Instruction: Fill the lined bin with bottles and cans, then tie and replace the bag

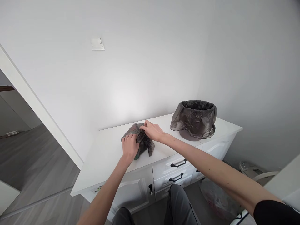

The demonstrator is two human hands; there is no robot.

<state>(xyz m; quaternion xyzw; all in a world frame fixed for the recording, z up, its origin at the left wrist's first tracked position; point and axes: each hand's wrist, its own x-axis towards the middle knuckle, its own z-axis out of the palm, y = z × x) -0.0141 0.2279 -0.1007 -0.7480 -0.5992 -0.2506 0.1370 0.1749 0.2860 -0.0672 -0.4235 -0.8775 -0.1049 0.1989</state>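
A dark, see-through garbage bag (pixel 148 146), filled and bunched at the neck, sits on the white cabinet top (pixel 105 156). My left hand (pixel 130 145) is closed on its left side near the gathered neck. With fingers pinched, my right hand (pixel 152 130) grips the twisted plastic at the top. Something green shows dimly through the bag's lower part; the rest of its contents cannot be made out. Farther right stands a trash can (pixel 188 135) lined with a similar dark bag (pixel 198 120), folded over its rim.
White drawers with black handles (pixel 176 177) face me below the top. A light switch (pixel 97 43) is on the wall. On the floor at right lie a clear plastic bag (pixel 217 198) and a pale appliance (pixel 250 168). A doorway opens at left.
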